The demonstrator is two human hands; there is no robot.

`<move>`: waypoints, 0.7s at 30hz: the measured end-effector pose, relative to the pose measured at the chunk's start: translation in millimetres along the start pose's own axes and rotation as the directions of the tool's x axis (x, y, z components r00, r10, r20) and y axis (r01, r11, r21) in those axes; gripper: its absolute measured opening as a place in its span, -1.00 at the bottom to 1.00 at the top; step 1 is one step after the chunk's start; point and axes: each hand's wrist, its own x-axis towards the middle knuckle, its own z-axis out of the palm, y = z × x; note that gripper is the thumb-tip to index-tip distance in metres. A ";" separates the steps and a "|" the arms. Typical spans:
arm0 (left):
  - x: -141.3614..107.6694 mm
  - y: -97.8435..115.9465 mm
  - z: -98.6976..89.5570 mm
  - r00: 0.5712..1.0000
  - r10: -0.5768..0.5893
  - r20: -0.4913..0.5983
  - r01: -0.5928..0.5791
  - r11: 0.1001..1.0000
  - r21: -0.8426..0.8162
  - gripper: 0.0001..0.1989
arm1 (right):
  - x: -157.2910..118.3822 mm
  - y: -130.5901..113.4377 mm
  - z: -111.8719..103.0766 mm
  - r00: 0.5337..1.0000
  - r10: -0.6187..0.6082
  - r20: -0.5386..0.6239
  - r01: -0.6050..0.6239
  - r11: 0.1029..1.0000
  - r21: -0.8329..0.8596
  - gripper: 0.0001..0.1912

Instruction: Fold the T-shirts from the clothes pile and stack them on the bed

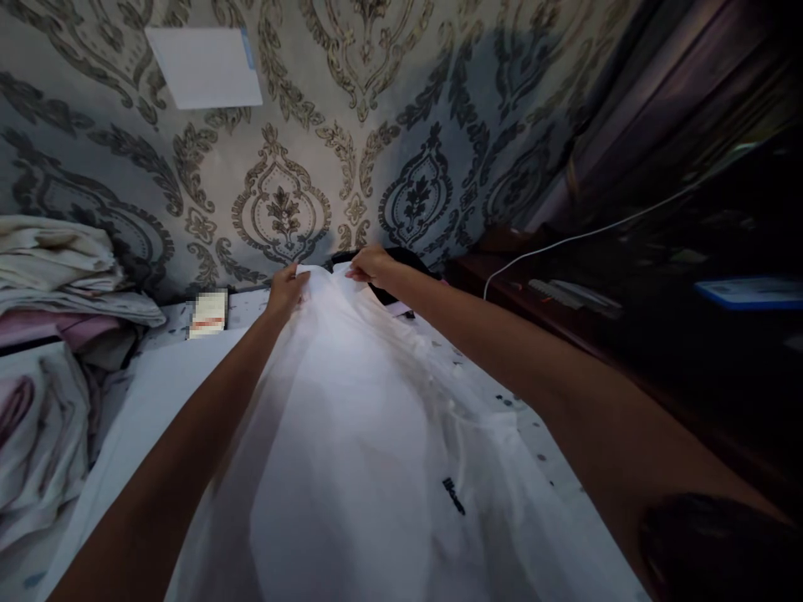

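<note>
A thin white cloth [351,435], perhaps a garment, stretches from the far side of the bed toward me, with small dark lettering low on its right part. At its far edge, my left hand [288,288] pinches the left corner. My right hand [371,266] grips the same edge a little farther right, fingers closed on the fabric. Between the two hands the edge sags slightly. Behind my right hand lies a black item [401,259] against the wall, partly hidden by my forearm.
Folded cloths [56,259] are stacked at the left. A small blurred packet [209,313] lies near the patterned wall [282,201], where a white sheet of paper [210,71] hangs. On the right, a white cable [577,237] crosses a dark surface beside a blue-edged object [749,294].
</note>
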 end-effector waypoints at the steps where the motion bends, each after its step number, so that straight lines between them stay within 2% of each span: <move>1: -3.3 4.1 0.6 1.000 -0.007 0.002 0.007 1.000 -0.010 -0.86 | -2.0 -1.9 -0.5 1.000 0.022 0.018 -0.023 0.999 0.043 -0.77; 4: -12.9 13.5 2.6 0.999 -0.022 0.032 0.024 0.999 -0.033 -0.81 | -9.2 -7.7 -1.3 0.993 0.095 0.076 -0.103 0.988 0.112 -0.76; 7: -21.6 18.5 1.8 0.996 -0.033 0.077 0.037 0.998 -0.052 -0.73 | -17.1 -11.3 -2.5 0.988 0.130 0.084 -0.141 0.981 0.134 -0.76; 12: -42.3 25.6 -9.0 0.988 -0.031 0.151 0.048 0.993 -0.109 -0.55 | -43.7 -15.1 -18.1 0.997 0.077 -0.007 -0.075 0.983 0.165 -0.76; 15: -66.6 31.2 -24.6 0.976 0.011 0.218 0.003 0.998 -0.067 -0.55 | -82.8 -9.3 -37.7 0.992 -0.127 -0.027 0.129 0.973 0.193 -0.82; 18: -102.5 34.8 -37.6 0.938 0.033 0.344 -0.111 0.971 0.210 -0.56 | -139.6 9.2 -51.2 0.916 -0.394 0.079 0.379 0.912 0.156 -0.91; 19: -116.5 35.1 -37.7 0.928 0.050 0.369 -0.183 0.924 0.337 -0.52 | -159.4 17.1 -51.9 0.886 -0.447 0.123 0.433 0.892 0.129 -0.93; 21: -145.4 34.3 -28.2 0.900 0.114 0.421 -0.347 0.771 0.533 -0.33 | -194.4 32.2 -47.1 0.831 -0.522 0.193 0.516 0.852 0.084 -0.95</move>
